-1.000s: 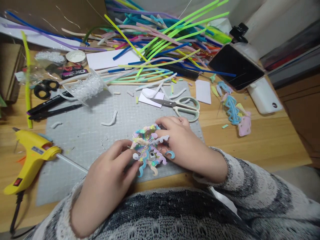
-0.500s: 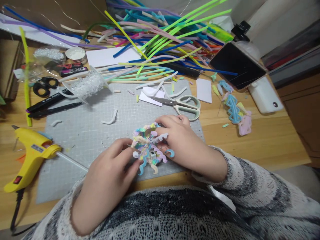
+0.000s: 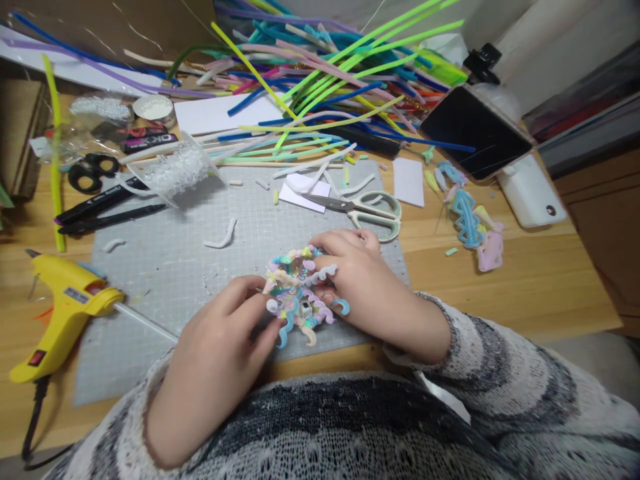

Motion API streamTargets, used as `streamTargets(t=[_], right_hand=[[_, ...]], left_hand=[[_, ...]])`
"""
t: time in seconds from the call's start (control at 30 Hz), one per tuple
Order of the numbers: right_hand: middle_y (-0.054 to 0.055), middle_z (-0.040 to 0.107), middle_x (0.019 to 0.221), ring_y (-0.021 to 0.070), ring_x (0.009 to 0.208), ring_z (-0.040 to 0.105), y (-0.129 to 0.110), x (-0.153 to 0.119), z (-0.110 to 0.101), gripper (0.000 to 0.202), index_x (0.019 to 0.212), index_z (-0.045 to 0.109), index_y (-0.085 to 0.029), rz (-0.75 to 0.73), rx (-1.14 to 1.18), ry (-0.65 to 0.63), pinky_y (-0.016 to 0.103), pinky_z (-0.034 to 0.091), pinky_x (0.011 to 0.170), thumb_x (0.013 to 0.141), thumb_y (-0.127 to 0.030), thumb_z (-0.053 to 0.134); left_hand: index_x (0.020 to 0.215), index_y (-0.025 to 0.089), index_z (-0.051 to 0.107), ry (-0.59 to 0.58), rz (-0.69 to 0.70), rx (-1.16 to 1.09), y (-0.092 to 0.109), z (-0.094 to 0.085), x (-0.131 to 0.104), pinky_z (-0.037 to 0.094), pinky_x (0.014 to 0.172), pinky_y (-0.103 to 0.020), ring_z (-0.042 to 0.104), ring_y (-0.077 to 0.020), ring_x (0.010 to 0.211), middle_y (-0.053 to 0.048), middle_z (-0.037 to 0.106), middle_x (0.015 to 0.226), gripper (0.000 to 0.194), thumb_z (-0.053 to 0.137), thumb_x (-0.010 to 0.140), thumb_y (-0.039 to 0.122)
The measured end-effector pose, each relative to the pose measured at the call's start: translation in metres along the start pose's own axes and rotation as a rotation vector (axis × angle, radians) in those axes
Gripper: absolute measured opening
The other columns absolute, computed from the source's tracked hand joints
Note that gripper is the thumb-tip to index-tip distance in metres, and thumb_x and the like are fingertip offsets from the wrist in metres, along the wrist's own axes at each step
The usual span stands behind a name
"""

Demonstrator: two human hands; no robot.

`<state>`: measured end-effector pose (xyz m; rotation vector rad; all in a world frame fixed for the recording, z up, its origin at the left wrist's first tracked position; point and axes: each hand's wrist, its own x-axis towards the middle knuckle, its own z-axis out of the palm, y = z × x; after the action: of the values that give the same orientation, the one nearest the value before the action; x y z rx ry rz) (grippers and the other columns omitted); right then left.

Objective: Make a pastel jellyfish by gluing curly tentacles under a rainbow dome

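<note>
Between my hands, above the near part of the grey cutting mat (image 3: pixel 165 267), is a pastel pipe-cleaner ornament (image 3: pixel 297 293) with curled blue, lilac, pink and cream strands and a small shiny piece near its middle. My left hand (image 3: pixel 225 347) grips its left side with bent fingers and thumb. Around its right side my right hand (image 3: pixel 365 283) is closed, with some fingertips hidden behind the curls. A small blue curl (image 3: pixel 341 306) sticks out by the right thumb. Scissors with pale green handles (image 3: pixel 370 212) lie just beyond my right hand.
A yellow hot glue gun (image 3: pixel 67 310) lies at left, its glue stick reaching toward my left wrist. Pipe cleaners (image 3: pixel 320 73) are heaped at the back. A spool of clear beads (image 3: pixel 175 170) and black markers (image 3: pixel 110 210) lie back left. A phone (image 3: pixel 477 130) stands back right.
My hands and the ornament keep almost the same pose. The whole view has shifted very slightly.
</note>
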<state>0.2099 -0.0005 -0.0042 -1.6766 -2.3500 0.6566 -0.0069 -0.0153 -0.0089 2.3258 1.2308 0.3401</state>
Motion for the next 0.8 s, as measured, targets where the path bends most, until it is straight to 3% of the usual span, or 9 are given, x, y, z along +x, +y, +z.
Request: streamTargets(t=[0.8], right_hand=[[0.006, 0.063, 0.118, 0.0267, 0.116, 0.049, -0.0008, 0.0014, -0.0007, 0.018, 0.088, 0.071, -0.022, 0.001, -0.002, -0.005, 0.045, 0.018, 0.097, 0.085, -0.013, 0.056]], left_hand=[[0.099, 0.016, 0.064, 0.02, 0.039, 0.037, 0.0002, 0.0013, 0.0019, 0.057, 0.076, -0.041, 0.065, -0.0236, 0.092, -0.011, 0.063, 0.112, 0.019, 0.049, 0.092, 0.025]])
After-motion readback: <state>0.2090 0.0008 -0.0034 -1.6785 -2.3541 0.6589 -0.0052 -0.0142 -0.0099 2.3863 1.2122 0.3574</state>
